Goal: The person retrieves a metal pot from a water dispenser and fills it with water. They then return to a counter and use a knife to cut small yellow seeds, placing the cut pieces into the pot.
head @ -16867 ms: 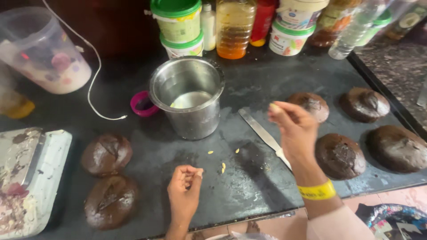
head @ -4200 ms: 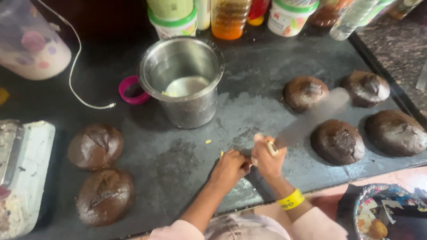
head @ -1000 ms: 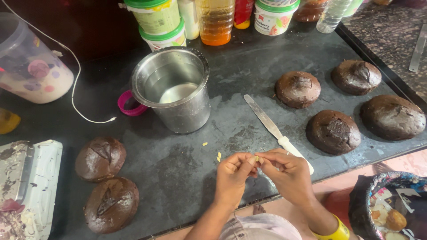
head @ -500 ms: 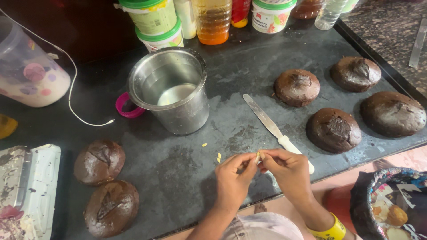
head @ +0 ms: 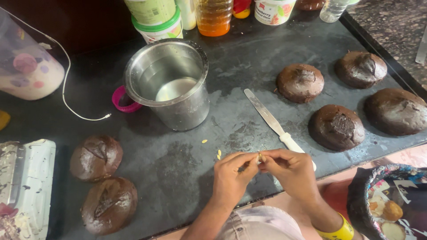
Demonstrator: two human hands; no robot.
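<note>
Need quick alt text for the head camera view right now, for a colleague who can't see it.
Both hands, left hand and right hand, meet at the near edge of a dark counter, pinching a tiny pale piece between the fingertips. A white-handled spatula lies just beyond them, a steel pot stands behind, and six dark round cakes sit to the sides.

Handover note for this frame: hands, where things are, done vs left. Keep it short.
Left hand and right hand: fingertips together, pinching a small pale bit above the near edge of the dark counter.
Spatula lies on the counter by the right hand, untouched.
Steel pot stands behind it, upright.
Four dark cakes right, two left, all bare.
Done: a few pale flecks lie on the counter.
Left: nothing on any cake yet.
</note>
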